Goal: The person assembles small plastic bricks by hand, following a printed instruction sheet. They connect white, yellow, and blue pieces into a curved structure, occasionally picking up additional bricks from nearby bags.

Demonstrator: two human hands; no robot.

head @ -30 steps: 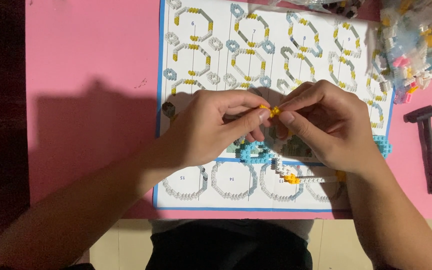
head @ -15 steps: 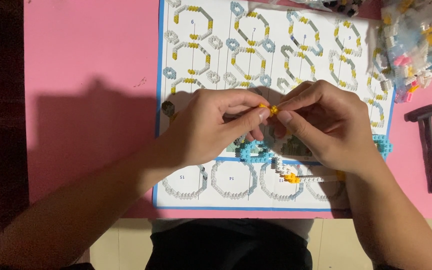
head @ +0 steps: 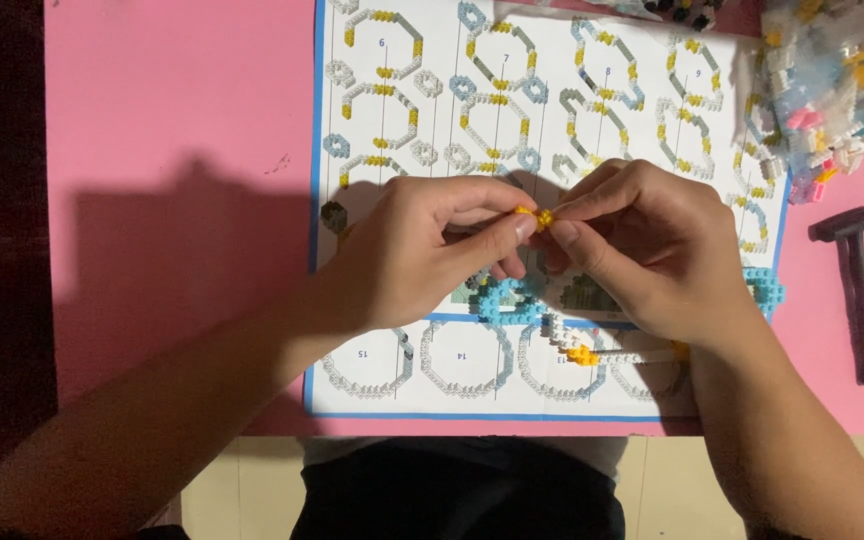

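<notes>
My left hand (head: 422, 250) and my right hand (head: 642, 245) meet above a printed instruction sheet (head: 432, 90). Together their fingertips pinch a tiny yellow brick piece (head: 536, 215). Under the hands, on the sheet, lies a light-blue brick assembly (head: 508, 298). A white strip of small bricks with a yellow piece (head: 584, 352) lies just below my right hand. Another light-blue piece (head: 764, 288) shows at the sheet's right edge, partly hidden by my right wrist.
The sheet lies on a pink table (head: 172, 120). A pile of loose small bricks in a clear bag (head: 832, 90) sits at the top right. A dark hammer-shaped tool (head: 857, 290) lies at the right edge. The table's front edge runs along the bottom.
</notes>
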